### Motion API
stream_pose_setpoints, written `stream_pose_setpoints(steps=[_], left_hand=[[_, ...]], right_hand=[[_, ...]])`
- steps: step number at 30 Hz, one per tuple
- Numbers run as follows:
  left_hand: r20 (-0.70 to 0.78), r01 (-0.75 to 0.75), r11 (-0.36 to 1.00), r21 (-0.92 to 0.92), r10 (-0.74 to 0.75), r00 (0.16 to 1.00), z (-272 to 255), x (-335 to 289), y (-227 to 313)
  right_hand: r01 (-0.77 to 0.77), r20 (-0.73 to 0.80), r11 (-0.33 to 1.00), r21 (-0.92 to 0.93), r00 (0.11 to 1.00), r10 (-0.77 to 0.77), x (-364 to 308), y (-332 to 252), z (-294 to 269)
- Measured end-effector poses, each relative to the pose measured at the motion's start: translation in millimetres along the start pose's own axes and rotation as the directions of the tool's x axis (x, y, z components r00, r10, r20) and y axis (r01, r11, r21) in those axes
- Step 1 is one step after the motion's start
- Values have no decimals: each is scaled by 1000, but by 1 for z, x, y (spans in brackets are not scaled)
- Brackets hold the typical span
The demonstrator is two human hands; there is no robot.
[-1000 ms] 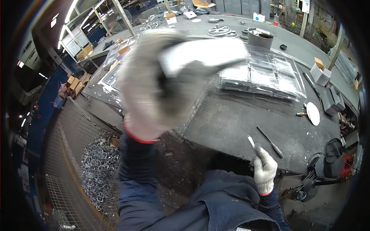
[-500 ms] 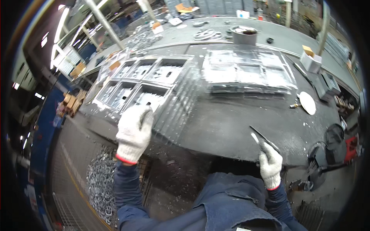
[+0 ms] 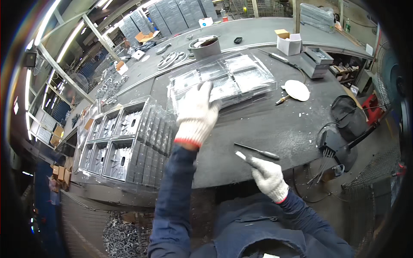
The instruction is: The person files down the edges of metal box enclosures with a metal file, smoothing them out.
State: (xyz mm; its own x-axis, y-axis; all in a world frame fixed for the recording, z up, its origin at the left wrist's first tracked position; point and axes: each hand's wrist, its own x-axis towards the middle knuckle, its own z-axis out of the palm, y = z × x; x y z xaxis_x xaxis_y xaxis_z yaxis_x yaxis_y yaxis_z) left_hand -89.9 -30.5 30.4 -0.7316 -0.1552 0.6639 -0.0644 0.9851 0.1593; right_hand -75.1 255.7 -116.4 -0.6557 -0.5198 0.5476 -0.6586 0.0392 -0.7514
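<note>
My left hand (image 3: 197, 112), in a white knitted glove, reaches over a stack of clear plastic compartment trays (image 3: 251, 77). Its fingers are stretched out with the thumb apart, over the stack's near left part; whether they touch it I cannot tell. My right hand (image 3: 269, 176), gloved too, is closed on a small tool with a flat whitish tip (image 3: 240, 155); the glove hides its handle. Just beyond this hand a thin dark tool with a thicker handle (image 3: 266, 154) lies on the black table (image 3: 215, 161). To the left stand stacked trays (image 3: 140, 165) with grey metal parts in their compartments.
Behind the clear trays stands a grey round tub (image 3: 205, 48). A white disc (image 3: 297, 90), a white box (image 3: 288, 44) and grey bins (image 3: 316, 62) are on the right. A black fan (image 3: 342, 112) is at the right edge. Metal rings (image 3: 122, 236) fill a wire basket below left.
My left hand has moved right from the filled trays to the clear ones. My right hand keeps the small tool. The view has turned right.
</note>
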Motion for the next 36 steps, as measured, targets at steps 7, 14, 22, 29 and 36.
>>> stream_pose_setpoints(steps=[7, 14, 22, 29, 36], left_hand=[[445, -157, 967, 201, 52, 894, 89, 53, -39], [187, -355, 924, 141, 328, 926, -64, 114, -32], [93, -248, 928, 277, 231, 969, -270, -14, -107], [144, 201, 891, 407, -280, 949, -345, -188, -202], [149, 229, 914, 334, -292, 945, -341, -214, -217]], right_hand=[[33, 59, 999, -39, 998, -31, -12, 8, 8], [58, 96, 997, -53, 994, -53, -10, 12, 6], [61, 84, 993, -101, 995, -53, -10, 17, 10], [23, 196, 994, -109, 981, -1, -7, 12, 5], [65, 162, 985, -157, 986, -40, -5, 16, 9]])
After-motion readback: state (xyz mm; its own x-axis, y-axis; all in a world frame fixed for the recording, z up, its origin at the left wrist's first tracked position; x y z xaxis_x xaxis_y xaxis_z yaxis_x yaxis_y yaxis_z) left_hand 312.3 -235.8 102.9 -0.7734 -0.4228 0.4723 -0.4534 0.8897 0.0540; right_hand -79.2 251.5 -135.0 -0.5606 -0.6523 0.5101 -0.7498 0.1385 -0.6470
